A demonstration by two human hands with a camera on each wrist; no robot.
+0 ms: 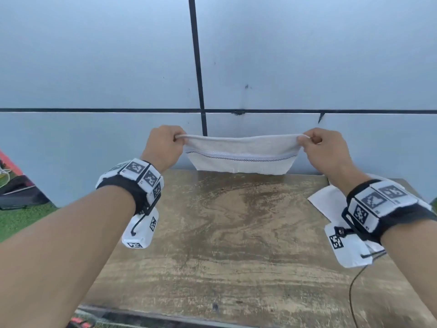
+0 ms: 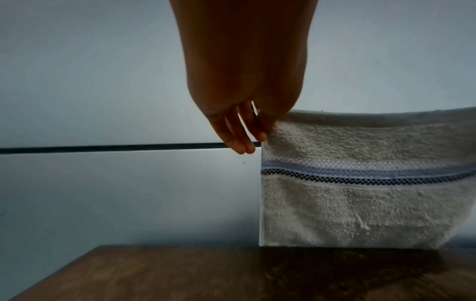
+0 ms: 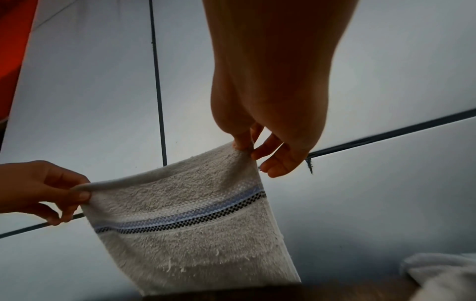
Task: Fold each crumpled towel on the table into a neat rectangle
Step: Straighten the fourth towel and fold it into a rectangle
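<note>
A pale grey towel (image 1: 238,157) with a blue and black checked stripe hangs stretched in the air over the far edge of the wooden table (image 1: 236,233). My left hand (image 1: 165,143) pinches its upper left corner and my right hand (image 1: 319,145) pinches its upper right corner. The left wrist view shows the towel (image 2: 360,193) hanging down from my left hand (image 2: 257,132), its lower edge close to the tabletop. In the right wrist view my right hand (image 3: 247,146) pinches the towel (image 3: 193,224), and my left hand (image 3: 72,193) holds the other corner.
Another white towel (image 1: 328,204) lies at the table's right side, partly under my right wrist; it shows as (image 3: 443,277) in the right wrist view. A grey panelled wall (image 1: 94,67) stands right behind the table. Green ground and a dark case (image 1: 19,195) lie to the left.
</note>
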